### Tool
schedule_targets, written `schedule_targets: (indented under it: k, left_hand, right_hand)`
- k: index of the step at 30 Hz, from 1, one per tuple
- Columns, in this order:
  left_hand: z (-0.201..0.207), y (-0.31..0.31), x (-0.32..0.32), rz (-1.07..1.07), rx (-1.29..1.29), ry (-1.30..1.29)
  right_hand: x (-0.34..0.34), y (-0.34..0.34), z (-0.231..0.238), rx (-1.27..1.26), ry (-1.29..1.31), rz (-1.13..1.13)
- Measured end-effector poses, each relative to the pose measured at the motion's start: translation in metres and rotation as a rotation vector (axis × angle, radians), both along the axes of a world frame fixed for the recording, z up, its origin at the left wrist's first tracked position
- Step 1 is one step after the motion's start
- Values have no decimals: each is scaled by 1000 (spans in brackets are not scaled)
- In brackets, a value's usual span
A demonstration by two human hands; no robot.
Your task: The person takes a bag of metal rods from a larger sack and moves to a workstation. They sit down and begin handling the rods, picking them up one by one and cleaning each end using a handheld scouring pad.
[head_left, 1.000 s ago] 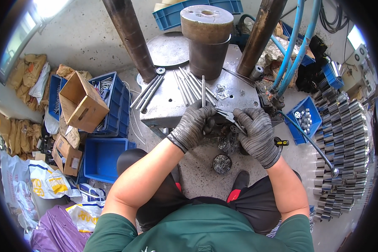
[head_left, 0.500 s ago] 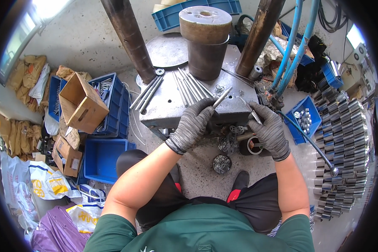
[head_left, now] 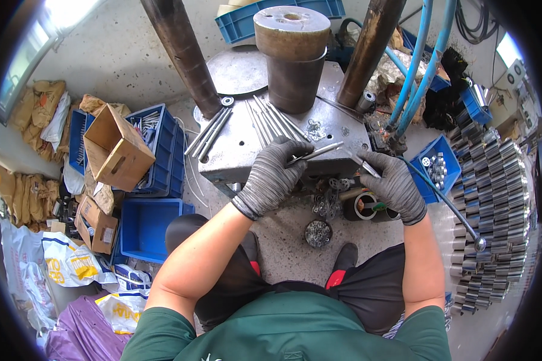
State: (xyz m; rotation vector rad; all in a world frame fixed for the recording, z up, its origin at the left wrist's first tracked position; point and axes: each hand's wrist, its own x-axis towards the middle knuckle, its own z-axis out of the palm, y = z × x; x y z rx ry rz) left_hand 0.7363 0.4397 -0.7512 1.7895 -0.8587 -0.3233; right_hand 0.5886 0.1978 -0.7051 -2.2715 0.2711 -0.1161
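Observation:
My left hand, in a grey knit glove, is closed around a slim metal rod whose free end points right. In my gloved right hand is a slim bright metal tool, its narrow end turned toward the rod's tip; its exact kind I cannot make out. Both hands are above the front edge of the steel press bed. On the bed, several metal rods lie fanned out behind my left hand, and more rods lie farther left. Small dark rings sit in a loose cluster behind the held rod.
A thick steel cylinder stands on the bed between two columns. Below are a round container of small metal parts and a cup. Blue bins and a carton stand left; stacked metal cylinders rise right.
The rod in my left hand has tipped from slanting upward to nearly level. My right hand has shifted slightly right, and the tool has turned with it.

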Motion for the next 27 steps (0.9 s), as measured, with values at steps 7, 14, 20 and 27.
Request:
schedule_targets:
  k: [7,14,20,27]
  left_hand:
    - [-5,5,2,-146,-75,233]
    - [-1,8,-3,-280,-126,681]
    - [1,6,-6,-267,-45,764]
    - [2,6,-9,-295,-86,855]
  right_hand:
    - [0,2,13,47,138,109]
    - [1,8,0,48,164,213]
    - [1,11,-8,82,133,273]
    - [1,13,-16,25,70,322]
